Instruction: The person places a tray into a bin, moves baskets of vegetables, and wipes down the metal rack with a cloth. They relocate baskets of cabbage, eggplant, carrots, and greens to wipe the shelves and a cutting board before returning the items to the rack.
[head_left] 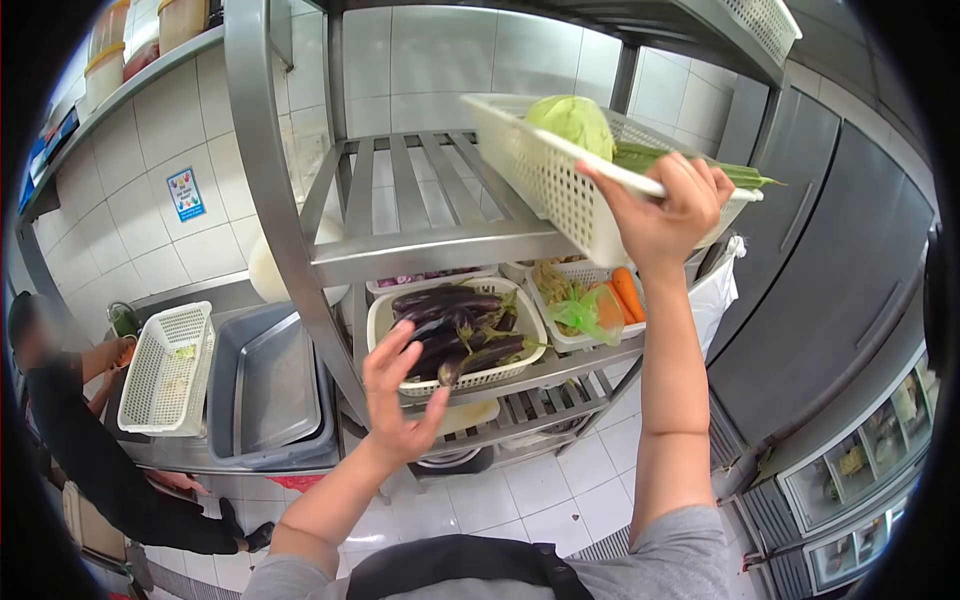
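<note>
On the right of the slatted metal shelf (440, 250), a white perforated basket (560, 200) sits tilted, holding a pale green cabbage (572, 122) and long green vegetables (720, 172). My right hand (668, 205) grips its near rim, fingers curled over the edge. My left hand (397, 392) is raised with fingers apart and holds nothing. It is in front of the basket of eggplants (445, 320) on the shelf below, and whether it touches them I cannot tell. Beside the eggplants, another white basket holds carrots (627, 295) and a green plastic bag (597, 312).
At the left, a person (90, 460) in dark clothes stands by the counter with a white basket (165, 370) and grey tub (270, 385). Metal posts (265, 150) frame the rack. Grey cabinet doors (800, 260) and glass-front fridges (860, 460) stand to the right.
</note>
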